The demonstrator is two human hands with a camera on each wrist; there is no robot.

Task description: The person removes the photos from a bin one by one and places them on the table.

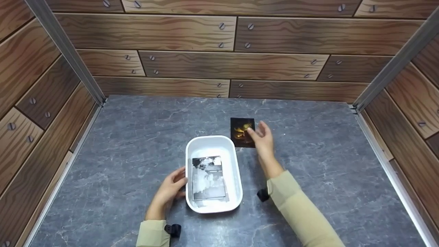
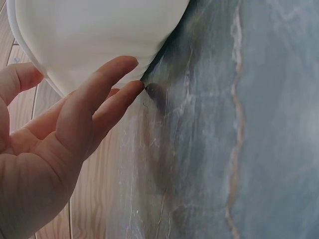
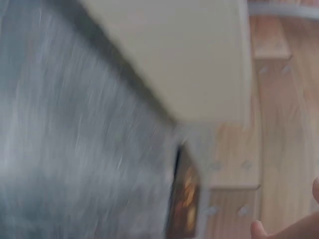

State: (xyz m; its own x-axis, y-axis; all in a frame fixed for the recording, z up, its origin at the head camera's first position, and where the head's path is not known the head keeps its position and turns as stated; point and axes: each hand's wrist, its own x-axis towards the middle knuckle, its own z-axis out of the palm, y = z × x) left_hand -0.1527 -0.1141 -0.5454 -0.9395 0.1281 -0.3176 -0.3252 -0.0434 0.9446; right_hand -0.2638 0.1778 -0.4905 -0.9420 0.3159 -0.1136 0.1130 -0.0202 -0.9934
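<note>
A white plastic tub (image 1: 237, 185) stands on the table, with black-and-white picture cards (image 1: 208, 180) lying inside it. My left hand (image 1: 171, 187) is at the tub's left side. In the left wrist view its extended fingers rest along the outer wall, and the thumb meets the rim. Beyond the tub's far right corner, a dark picture card (image 1: 240, 139) with a golden image lies on the table. My right hand (image 1: 264, 140) hovers at that card's right edge, thumb overlapping it in the head view and fingers apart. The right wrist view is blurred and shows only fingertips.
The grey marbled table (image 1: 137, 137) spreads around the tub. Wood-patterned panels (image 1: 192, 63) wall the back and both sides, with metal rails (image 1: 65, 51) at the corners. Dark wrist straps (image 1: 263, 195) sit at both sleeve cuffs.
</note>
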